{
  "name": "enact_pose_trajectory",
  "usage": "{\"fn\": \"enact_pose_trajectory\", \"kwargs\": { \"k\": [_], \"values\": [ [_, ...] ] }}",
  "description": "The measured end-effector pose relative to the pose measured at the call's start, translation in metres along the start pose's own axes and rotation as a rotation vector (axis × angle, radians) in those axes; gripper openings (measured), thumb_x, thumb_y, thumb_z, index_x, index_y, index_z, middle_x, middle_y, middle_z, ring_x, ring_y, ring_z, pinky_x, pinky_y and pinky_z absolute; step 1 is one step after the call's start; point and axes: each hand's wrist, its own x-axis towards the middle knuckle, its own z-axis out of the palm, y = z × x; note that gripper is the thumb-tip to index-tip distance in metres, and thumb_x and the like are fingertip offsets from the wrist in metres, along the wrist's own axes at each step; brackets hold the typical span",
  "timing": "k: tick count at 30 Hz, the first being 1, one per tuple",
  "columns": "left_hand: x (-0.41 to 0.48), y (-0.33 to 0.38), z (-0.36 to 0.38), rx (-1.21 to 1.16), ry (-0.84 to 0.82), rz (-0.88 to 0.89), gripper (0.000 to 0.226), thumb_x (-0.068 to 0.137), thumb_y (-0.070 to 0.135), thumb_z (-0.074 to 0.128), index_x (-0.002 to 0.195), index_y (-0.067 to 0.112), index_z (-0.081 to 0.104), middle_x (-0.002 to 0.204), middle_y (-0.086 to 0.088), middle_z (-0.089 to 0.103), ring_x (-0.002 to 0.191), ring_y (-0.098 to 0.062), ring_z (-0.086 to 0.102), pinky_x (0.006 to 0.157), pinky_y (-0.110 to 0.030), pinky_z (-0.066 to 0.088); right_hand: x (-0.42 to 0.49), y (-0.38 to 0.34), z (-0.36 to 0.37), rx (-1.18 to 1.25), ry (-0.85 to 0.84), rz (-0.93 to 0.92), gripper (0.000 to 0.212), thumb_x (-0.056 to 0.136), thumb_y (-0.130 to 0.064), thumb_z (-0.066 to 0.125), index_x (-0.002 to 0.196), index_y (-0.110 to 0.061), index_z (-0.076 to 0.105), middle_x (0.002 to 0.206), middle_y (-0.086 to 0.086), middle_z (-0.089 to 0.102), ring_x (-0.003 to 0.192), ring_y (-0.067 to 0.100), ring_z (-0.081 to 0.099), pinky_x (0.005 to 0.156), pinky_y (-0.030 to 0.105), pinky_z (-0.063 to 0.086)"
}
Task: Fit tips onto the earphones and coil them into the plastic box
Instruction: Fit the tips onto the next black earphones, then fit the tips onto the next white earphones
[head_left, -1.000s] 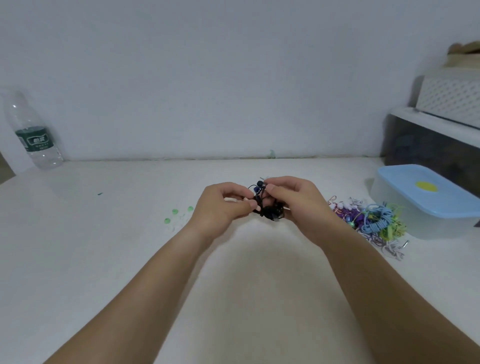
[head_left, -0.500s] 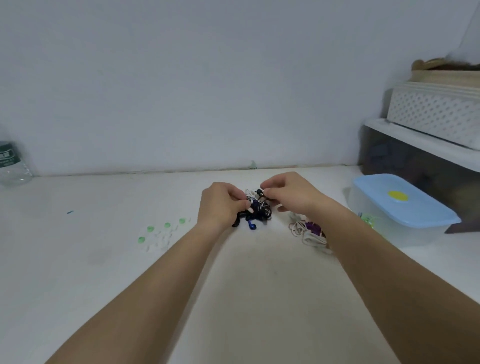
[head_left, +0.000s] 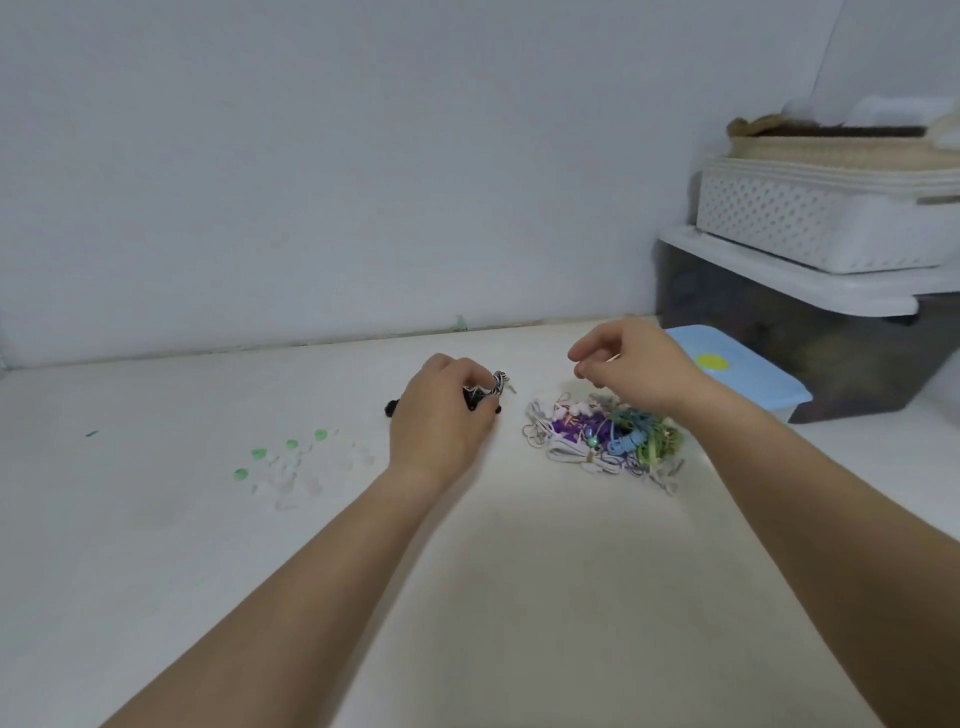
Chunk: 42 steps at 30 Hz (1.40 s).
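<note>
Head camera looked down along two bare forearms over a pale surface (head_left: 519, 597). Nearest lay small ear tips (head_left: 291, 460), some green and some clear, scattered at the left. At the right was a tangled pile of earphones (head_left: 597, 439) in white, purple, blue and green.

A little farther, the left hand (head_left: 441, 415) rested low on the surface with its fingers curled round a bundle of earphones (head_left: 491, 388) with black-and-white cable. A black earbud (head_left: 390, 408) stuck out at its left side. The right hand (head_left: 631, 371) hovered above the pile, apart from the bundle. Its fingers were curled, thumb and forefinger close together; whether they pinched something was not possible to tell.

Just behind this hand stood the plastic box (head_left: 753, 395), its blue lid on. Behind it, near the wall, a dark storage bin (head_left: 779, 338) carried a white perforated basket (head_left: 810, 228).
</note>
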Motion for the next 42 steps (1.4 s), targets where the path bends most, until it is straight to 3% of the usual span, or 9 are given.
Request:
{"fn": "enact_pose_trajectory", "kwargs": {
  "k": [6,14,18,23,28,32,36,39,42],
  "values": [
    [-0.017,0.048,0.044,0.089,-0.363,0.111,0.026,0.082,0.033,0.075,0.107,0.033,0.07,0.106,0.007,0.058,0.104,-0.017,0.056,0.089,-0.034,0.047,-0.027,0.017,-0.029,-0.175,-0.078,-0.036,0.02,0.085,-0.009,0.065,0.095,-0.025,0.073,0.074,-0.009,0.075,0.073,0.002,0.068,0.068,0.02,0.053],
    [-0.014,0.044,0.043,0.223,-0.346,0.154,0.017,0.074,0.042,0.079,0.085,0.034,0.07,0.089,0.01,0.052,0.094,-0.015,0.054,0.078,-0.032,0.046,-0.04,0.018,-0.015,-0.38,-0.232,-0.09,0.022,0.08,-0.018,0.071,0.094,-0.035,0.073,0.082,-0.021,0.072,0.073,-0.005,0.06,0.073,0.026,0.053],
    [-0.01,0.027,0.012,0.029,-0.425,0.068,0.013,0.077,0.03,0.084,0.086,0.026,0.075,0.081,0.012,0.067,0.073,-0.005,0.058,0.068,-0.025,0.044,-0.037,0.015,0.002,-0.493,-0.232,-0.118,0.031,0.081,-0.013,0.069,0.101,-0.036,0.073,0.088,-0.017,0.066,0.087,0.01,0.06,0.076,0.028,0.052],
    [-0.017,0.011,-0.026,-0.304,-0.452,-0.103,0.008,0.083,0.016,0.079,0.086,0.012,0.074,0.072,-0.001,0.07,0.062,-0.01,0.066,0.054,-0.021,0.048,-0.032,0.01,0.024,-0.622,-0.166,-0.152,0.035,0.078,-0.012,0.064,0.103,-0.036,0.069,0.096,-0.01,0.067,0.101,0.02,0.057,0.076,0.033,0.052],
    [-0.023,0.003,-0.058,-0.589,-0.319,-0.218,0.009,0.092,0.024,0.071,0.094,0.016,0.072,0.084,-0.006,0.075,0.069,-0.015,0.067,0.061,-0.027,0.049,-0.035,-0.005,0.029,-0.832,-0.156,-0.156,0.027,0.077,-0.023,0.068,0.103,-0.032,0.065,0.09,-0.002,0.06,0.096,0.024,0.056,0.066,0.031,0.037],
    [-0.022,0.003,-0.071,-0.596,-0.302,-0.241,0.018,0.092,0.029,0.07,0.098,0.012,0.073,0.083,-0.002,0.074,0.068,-0.012,0.065,0.061,-0.027,0.047,-0.034,-0.01,0.032,-0.871,-0.135,-0.097,0.026,0.08,-0.021,0.065,0.105,-0.028,0.067,0.101,0.0,0.062,0.103,0.026,0.058,0.067,0.031,0.038],
    [-0.024,-0.002,-0.078,-0.586,-0.291,-0.282,0.023,0.092,0.033,0.069,0.099,0.011,0.072,0.082,0.001,0.074,0.069,-0.011,0.065,0.062,-0.025,0.047,-0.035,-0.027,0.038,-0.503,-0.005,-0.192,0.038,0.083,-0.018,0.06,0.119,-0.029,0.064,0.107,-0.005,0.06,0.102,0.017,0.055,0.081,0.033,0.046],
    [-0.027,-0.005,-0.08,-0.614,-0.298,-0.294,0.022,0.094,0.034,0.067,0.101,0.014,0.072,0.085,0.002,0.074,0.071,-0.012,0.066,0.064,-0.025,0.047,-0.041,-0.053,0.048,-0.036,-0.192,-0.208,0.037,0.079,-0.01,0.064,0.111,-0.029,0.064,0.096,-0.009,0.058,0.072,0.004,0.051,0.07,0.027,0.043],
    [-0.031,-0.007,-0.085,-0.66,-0.309,-0.302,0.022,0.095,0.034,0.065,0.103,0.016,0.072,0.089,0.002,0.074,0.074,-0.013,0.065,0.066,-0.026,0.046,-0.044,-0.069,0.064,0.068,-0.401,-0.176,0.019,0.079,-0.016,0.073,0.094,-0.019,0.061,0.079,-0.005,0.049,0.061,0.01,0.043,0.061,0.027,0.035]
  ]
}}
